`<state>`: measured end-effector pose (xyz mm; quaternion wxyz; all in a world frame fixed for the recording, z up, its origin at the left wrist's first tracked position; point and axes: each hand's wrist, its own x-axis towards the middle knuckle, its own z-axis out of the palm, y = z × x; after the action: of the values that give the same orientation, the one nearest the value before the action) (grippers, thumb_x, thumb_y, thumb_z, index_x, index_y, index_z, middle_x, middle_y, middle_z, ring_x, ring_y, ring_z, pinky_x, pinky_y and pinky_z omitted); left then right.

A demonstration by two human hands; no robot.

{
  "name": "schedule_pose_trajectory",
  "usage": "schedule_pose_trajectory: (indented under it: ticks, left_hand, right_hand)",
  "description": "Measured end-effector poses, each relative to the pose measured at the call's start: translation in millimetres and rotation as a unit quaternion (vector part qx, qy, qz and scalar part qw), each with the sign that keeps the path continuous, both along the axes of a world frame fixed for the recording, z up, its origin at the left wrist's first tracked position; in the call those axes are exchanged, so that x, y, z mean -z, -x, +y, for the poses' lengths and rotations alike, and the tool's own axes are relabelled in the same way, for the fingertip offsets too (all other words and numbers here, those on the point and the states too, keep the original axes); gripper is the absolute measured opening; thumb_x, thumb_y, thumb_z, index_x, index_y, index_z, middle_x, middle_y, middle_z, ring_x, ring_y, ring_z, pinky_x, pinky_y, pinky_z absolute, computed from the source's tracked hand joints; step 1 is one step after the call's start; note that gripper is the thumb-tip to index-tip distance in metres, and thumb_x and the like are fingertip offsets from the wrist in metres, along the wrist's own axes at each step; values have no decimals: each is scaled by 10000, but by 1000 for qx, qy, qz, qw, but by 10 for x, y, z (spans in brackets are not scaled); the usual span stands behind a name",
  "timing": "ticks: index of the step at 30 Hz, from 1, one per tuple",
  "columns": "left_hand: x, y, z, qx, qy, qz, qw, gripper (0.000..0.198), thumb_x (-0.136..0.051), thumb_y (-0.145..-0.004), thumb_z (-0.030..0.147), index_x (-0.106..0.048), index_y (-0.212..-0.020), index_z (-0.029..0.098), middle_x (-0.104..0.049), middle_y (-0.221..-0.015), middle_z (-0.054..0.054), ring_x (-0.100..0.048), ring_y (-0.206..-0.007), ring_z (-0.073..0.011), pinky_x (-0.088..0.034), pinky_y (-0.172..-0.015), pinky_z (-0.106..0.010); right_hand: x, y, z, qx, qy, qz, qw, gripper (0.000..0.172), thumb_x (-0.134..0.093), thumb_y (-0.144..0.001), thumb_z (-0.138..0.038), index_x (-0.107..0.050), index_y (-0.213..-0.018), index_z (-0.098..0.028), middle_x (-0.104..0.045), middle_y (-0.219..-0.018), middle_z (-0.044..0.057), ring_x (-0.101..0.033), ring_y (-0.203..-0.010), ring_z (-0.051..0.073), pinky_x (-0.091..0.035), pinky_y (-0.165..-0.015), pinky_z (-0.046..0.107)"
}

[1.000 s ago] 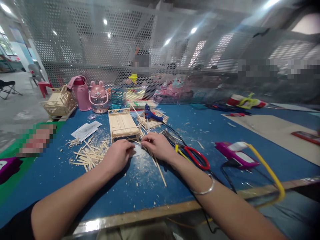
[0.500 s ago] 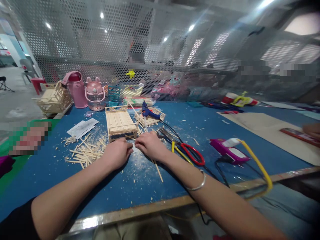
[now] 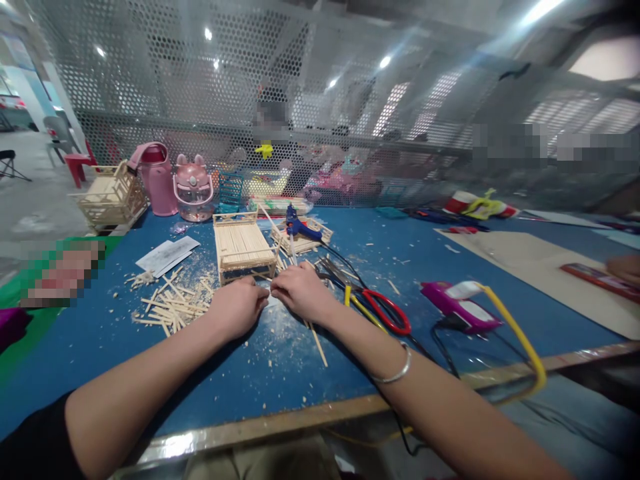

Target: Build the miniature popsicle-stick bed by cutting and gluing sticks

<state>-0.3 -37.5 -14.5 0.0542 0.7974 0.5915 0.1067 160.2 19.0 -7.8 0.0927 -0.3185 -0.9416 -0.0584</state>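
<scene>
Your left hand [image 3: 239, 303] and right hand [image 3: 303, 291] curl close together; I cannot tell whether they pinch anything. The wooden stick model [image 3: 244, 243] stands just beyond them; marks on the papers [image 3: 174, 256] farther left are too small to read.

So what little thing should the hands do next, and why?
Perhaps the left hand and right hand should lift slightly toward the pale, bed-shaped wooden-stick frame, because their fingertips nearly meet just in front of its near edge. What they pinch, if anything, is too small to tell.
</scene>
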Motion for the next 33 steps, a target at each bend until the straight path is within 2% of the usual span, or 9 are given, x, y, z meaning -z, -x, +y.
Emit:
schedule_pose_trajectory:
  ticks: [5,10,14,19,25,33]
  left_hand:
    - [-24,-20,11,-8,14,15,1000,262,-432,-855,301,-685,-900,247,-617,-836,-77,-623,-795,-243,-455,-657,-316]
    - [-54,-25,13,-8,21,20,1000,265,-437,-851,299,-689,-900,234,-637,-848,-91,-633,-809,-254,-462,-664,-321]
    - [-49,-28,20,-17,22,24,999,271,-436,-848,306,-695,-879,228,-651,-848,-96,-639,-813,-255,-471,-669,-325]
    - [-48,-34,34,-21,20,26,999,280,-442,-841,323,-701,-855,220,-667,-844,-104,-644,-803,-262,-482,-666,-335]
    - [-60,-24,35,-15,19,23,999,256,-460,-831,303,-703,-897,252,-672,-855,-91,-645,-833,-259,-487,-690,-335]
    - [-43,-28,33,-19,17,22,999,268,-450,-833,298,-704,-884,229,-666,-866,-106,-641,-837,-266,-489,-700,-349]
  right_hand:
    - [-92,90,-111,3,-36,-70,997,201,-476,-823,-168,-643,-712,-154,-677,-755,70,-529,-772,189,-196,-661,333]
    - [-169,172,-114,52,-13,-109,993,160,-504,-777,-150,-656,-726,-156,-686,-781,79,-555,-789,206,-210,-650,332]
    - [-210,207,-147,38,-15,-147,988,168,-494,-783,-131,-653,-729,-132,-681,-775,98,-561,-807,221,-216,-653,340]
    - [-193,217,-195,29,-25,-145,989,221,-434,-856,-136,-643,-785,-118,-672,-811,110,-547,-855,222,-224,-675,334]
    - [-144,169,-147,38,-14,-119,992,175,-477,-821,-121,-636,-748,-135,-672,-795,84,-553,-811,202,-223,-657,324]
    - [-117,166,-159,34,-15,-112,993,173,-481,-826,-142,-633,-744,-135,-666,-778,81,-544,-800,200,-232,-664,318]
